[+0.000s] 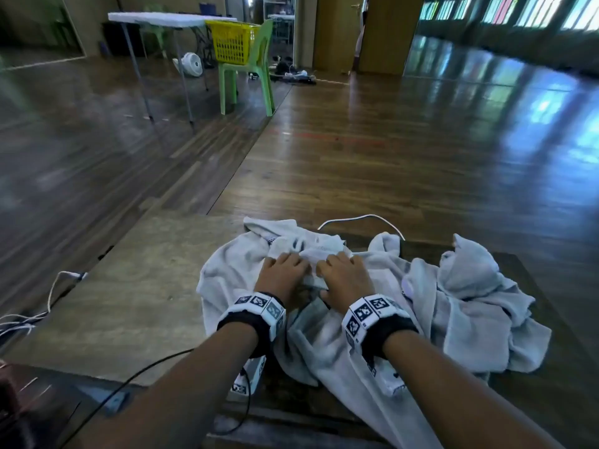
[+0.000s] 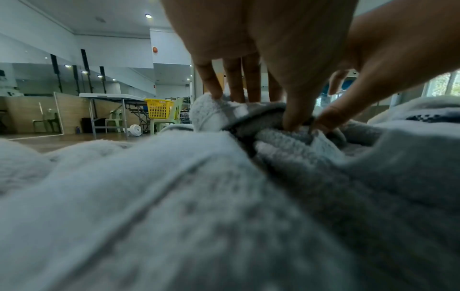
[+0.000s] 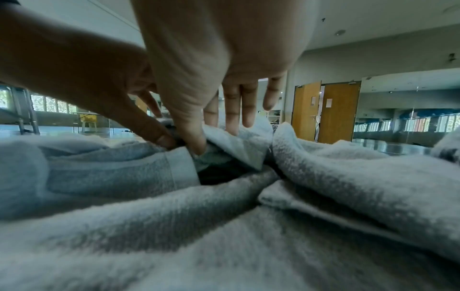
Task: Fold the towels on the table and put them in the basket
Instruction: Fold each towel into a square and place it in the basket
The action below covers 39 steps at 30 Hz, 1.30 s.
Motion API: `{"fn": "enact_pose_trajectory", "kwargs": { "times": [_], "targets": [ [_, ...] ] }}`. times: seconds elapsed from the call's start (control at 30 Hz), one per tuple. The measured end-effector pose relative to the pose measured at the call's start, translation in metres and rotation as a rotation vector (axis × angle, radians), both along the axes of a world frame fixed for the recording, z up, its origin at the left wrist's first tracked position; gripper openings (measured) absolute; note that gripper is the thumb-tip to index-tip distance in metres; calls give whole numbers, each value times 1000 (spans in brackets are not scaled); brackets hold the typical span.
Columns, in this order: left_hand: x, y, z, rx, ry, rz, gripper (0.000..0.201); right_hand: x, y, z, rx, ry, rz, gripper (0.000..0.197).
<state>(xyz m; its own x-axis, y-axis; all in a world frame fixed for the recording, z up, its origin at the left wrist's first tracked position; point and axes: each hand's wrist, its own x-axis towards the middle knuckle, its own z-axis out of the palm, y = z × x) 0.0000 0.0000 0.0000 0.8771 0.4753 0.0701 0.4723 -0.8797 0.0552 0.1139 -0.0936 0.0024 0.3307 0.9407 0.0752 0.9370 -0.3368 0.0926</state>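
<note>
Several crumpled grey towels lie heaped on the wooden table (image 1: 136, 286). My left hand (image 1: 285, 270) and right hand (image 1: 343, 273) sit side by side on the middle towel (image 1: 233, 270), each pinching a bunched fold between thumb and fingers. The left wrist view shows the left hand (image 2: 273, 90) with its thumb dug into the fold (image 2: 286, 137). Seen from the right wrist, the right hand (image 3: 214, 118) has its thumb tucked under a towel edge (image 3: 236, 145). Another towel (image 1: 470, 303) lies bunched to the right. The yellow basket (image 1: 233, 42) stands far off on a green chair (image 1: 259, 69).
Part of a towel (image 1: 356, 377) hangs over the table's near edge. Cables (image 1: 48, 303) trail at the left and a white cable (image 1: 356, 218) loops behind the pile. A white folding table (image 1: 162, 19) and a fan (image 1: 191, 63) stand by the chair.
</note>
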Motion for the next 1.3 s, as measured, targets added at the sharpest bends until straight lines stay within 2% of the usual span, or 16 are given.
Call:
{"fn": "enact_pose_trajectory", "kwargs": {
  "times": [0.1,0.23,0.3,0.37,0.43,0.5,0.53,0.6,0.8,1.0,1.13,1.3],
  "targets": [
    [-2,-1,-7,1,-45,38,39,1,1,-10,71,0,-21,26],
    [-8,-2,-7,-42,-210,33,19,-2,-8,-1,160,-68,16,23],
    [-16,-2,-3,20,-231,7,14,-5,-14,11,183,-90,25,17],
    [-24,-3,5,93,-210,-6,18,-9,-19,26,178,-103,36,16],
    [-33,-6,19,180,-215,-31,6,-15,-25,46,181,-130,82,12],
    [-42,-12,37,188,-199,-52,16,-24,-32,72,177,-182,116,11],
    [-47,-16,50,176,-220,-42,17,-28,-35,86,196,-218,128,13],
    [-56,-21,76,213,-272,14,7,-37,-42,120,234,-259,142,16],
    [-84,-29,170,144,-345,18,28,-58,-71,223,361,-368,196,20],
    [-104,-39,269,299,-527,29,33,-67,-95,304,432,-419,161,4],
    [-111,-47,327,256,-566,-57,24,-80,-101,338,490,-312,131,13],
    [-120,-72,360,299,-494,-141,25,-103,-107,344,482,-289,179,18]
  ]
}}
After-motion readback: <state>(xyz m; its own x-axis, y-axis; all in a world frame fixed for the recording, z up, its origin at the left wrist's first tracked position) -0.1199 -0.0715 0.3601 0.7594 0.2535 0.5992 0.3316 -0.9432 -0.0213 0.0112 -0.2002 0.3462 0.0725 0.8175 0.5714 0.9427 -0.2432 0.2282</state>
